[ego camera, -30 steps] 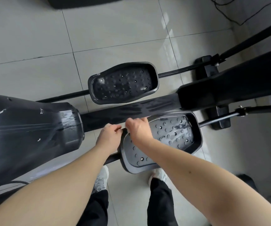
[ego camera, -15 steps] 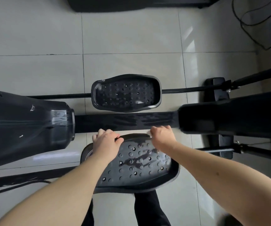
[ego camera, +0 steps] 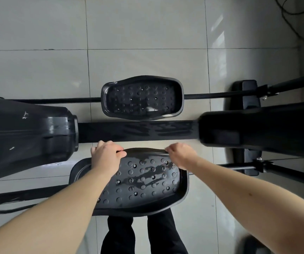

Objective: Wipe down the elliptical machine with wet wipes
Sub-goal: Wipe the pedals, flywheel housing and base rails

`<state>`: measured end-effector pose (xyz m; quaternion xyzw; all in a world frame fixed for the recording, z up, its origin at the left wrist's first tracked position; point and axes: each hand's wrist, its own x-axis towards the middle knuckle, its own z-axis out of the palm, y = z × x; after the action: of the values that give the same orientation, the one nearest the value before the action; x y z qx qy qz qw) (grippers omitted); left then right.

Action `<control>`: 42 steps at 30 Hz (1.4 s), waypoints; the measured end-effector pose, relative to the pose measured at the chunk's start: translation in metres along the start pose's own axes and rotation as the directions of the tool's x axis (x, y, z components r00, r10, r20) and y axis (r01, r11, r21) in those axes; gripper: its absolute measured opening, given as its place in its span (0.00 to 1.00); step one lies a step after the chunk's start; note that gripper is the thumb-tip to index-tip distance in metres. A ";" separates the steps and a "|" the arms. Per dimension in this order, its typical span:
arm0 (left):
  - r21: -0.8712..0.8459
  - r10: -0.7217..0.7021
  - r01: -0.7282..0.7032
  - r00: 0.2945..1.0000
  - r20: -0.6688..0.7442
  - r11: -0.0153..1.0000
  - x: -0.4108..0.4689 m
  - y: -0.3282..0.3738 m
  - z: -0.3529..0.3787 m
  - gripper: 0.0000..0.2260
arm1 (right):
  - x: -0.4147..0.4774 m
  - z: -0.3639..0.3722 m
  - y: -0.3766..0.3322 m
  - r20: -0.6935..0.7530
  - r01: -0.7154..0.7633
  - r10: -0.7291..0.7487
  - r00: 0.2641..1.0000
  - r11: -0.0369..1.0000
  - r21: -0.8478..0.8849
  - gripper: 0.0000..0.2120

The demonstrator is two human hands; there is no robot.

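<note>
I look down on the black elliptical machine. Its near pedal [ego camera: 147, 182] is studded and streaked with wet marks. My left hand [ego camera: 105, 156] grips the pedal's far rim at the left, thumb on top. My right hand [ego camera: 181, 155] is curled over the same rim further right. A small pale edge at its fingertips looks like the wet wipe [ego camera: 166, 149]; the rest of it is hidden under the hand. The far pedal [ego camera: 142, 98] lies beyond the centre beam [ego camera: 138, 131], which shows wet streaks.
A large black housing [ego camera: 24, 132] fills the left, another black cover [ego camera: 257, 125] the right. Pedal rails run left to right past a floor foot [ego camera: 246, 96]. Cables [ego camera: 294, 24] lie on the grey tiles at top right. My dark-trousered legs [ego camera: 142, 233] stand under the near pedal.
The near pedal has swung left and toward me. My right hand has slid right along its far rim, away from my left hand, which stays gripping the rim.
</note>
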<state>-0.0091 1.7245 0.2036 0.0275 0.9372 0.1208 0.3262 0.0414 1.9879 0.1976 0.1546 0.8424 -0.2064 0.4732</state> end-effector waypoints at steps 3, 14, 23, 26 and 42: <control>-0.012 -0.014 0.014 1.000 -0.005 1.000 -0.001 -0.003 0.000 0.09 | 0.003 -0.005 -0.006 0.005 -0.038 0.038 0.999 0.998 0.042 0.18; -0.050 -0.043 0.042 0.999 -0.021 0.998 -0.003 -0.006 0.001 0.09 | 0.011 0.008 -0.064 0.033 0.048 -0.053 0.998 0.987 0.152 0.19; -0.088 -0.005 0.003 1.000 -0.027 0.996 -0.002 -0.007 0.004 0.10 | -0.014 0.008 0.005 -0.078 -0.342 0.366 0.927 0.913 0.222 0.18; -0.102 0.020 -0.022 1.000 -0.019 0.995 0.000 -0.011 0.003 0.11 | -0.012 0.020 -0.023 -0.199 -0.274 0.344 0.917 0.910 0.310 0.17; -0.676 -0.228 0.041 0.955 -0.190 0.736 -0.068 -0.125 -0.050 0.15 | -0.041 0.033 -0.256 -0.065 0.279 -0.280 0.958 0.847 0.453 0.11</control>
<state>0.0164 1.5843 0.2523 -0.1748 0.8662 0.4250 0.1964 -0.0302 1.7470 0.2691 0.1370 0.7827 -0.4656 0.3897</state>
